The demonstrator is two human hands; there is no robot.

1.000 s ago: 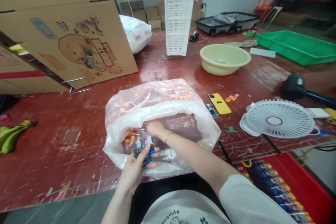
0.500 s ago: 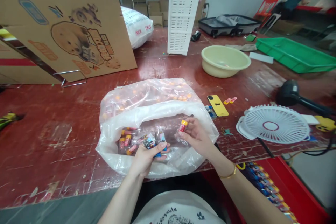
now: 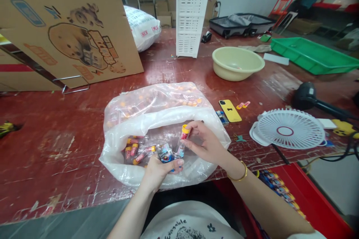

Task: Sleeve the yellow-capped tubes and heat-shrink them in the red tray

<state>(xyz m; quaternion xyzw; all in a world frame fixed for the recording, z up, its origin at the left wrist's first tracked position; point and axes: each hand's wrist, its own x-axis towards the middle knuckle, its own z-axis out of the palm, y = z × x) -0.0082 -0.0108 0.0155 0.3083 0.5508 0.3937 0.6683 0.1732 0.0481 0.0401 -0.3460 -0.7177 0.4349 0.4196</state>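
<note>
Held a few small blue-and-white packets (image 3: 166,153) in the left hand (image 3: 162,168), with the thumb pressed down over them and the other fingers curled beneath, closed up and partly hidden. Could not count the packets. Pinched a small tube (image 3: 184,133) with a yellow end in the right hand (image 3: 206,143), between the thumb and bent fingers, drawn together with only the tube between them. Held the tube nearly upright, yellow end up, just beside and above the packets; could not tell touching from a narrow gap there. Had both hands over the open mouth of a cloudy plastic bag (image 3: 157,119), spread on the red table (image 3: 50,138) at the near edge. Saw more yellow-ended tubes (image 3: 134,150) lying loose inside the bag, bunched at the left of the mouth, and orange and pink shapes blurred through the film at the back. Wore a gold bracelet (image 3: 240,176) on the right wrist. Had a yellow phone (image 3: 230,110) just right of the bag, and a round white slatted disc (image 3: 305,130) farther right. Faced a pale yellow bowl (image 3: 237,74) beyond the bag, a green tray (image 3: 316,67) to the right, and a large printed cardboard box (image 3: 117,26) standing at the left.
</note>
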